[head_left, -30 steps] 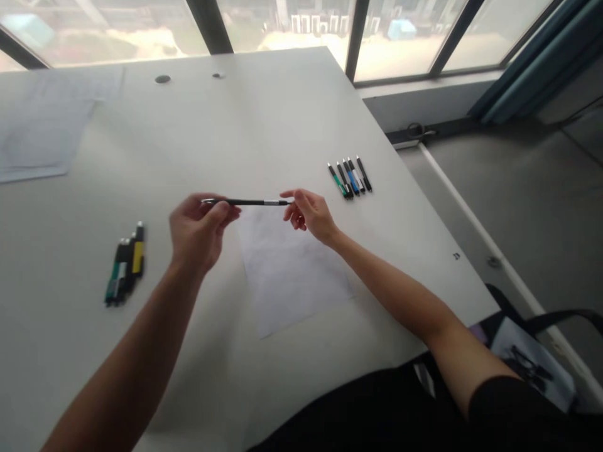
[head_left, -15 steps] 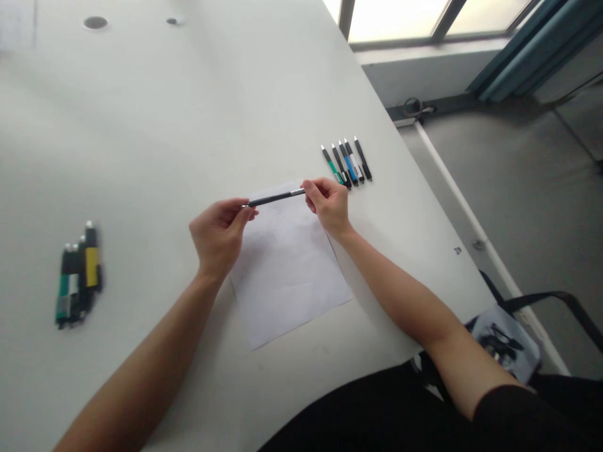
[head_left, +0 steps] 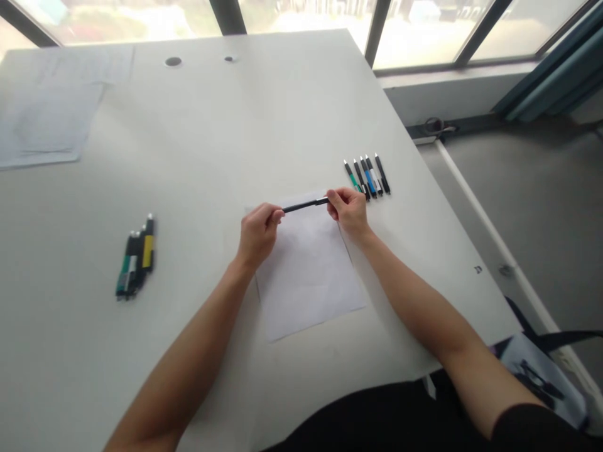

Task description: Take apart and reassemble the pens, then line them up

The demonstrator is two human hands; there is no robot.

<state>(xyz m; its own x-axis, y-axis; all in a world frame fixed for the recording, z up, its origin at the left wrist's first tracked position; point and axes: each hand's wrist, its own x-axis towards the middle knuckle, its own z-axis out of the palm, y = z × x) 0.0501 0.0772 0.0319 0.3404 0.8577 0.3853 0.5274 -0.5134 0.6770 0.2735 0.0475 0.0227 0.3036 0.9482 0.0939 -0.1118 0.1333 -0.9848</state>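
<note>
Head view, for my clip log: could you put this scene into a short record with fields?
Left hand: grips one end of the black pen
Right hand: grips its other end
Paper: lies on the white table
Far pens: five, side by side, beyond the right hand
Left pens: bunched, one with a yellow band

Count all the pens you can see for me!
10 that I can make out: one dark pen held by the left hand and right hand, five pens in a row beyond the right hand, four pens bunched at left, blurry, where more may hide.
</note>
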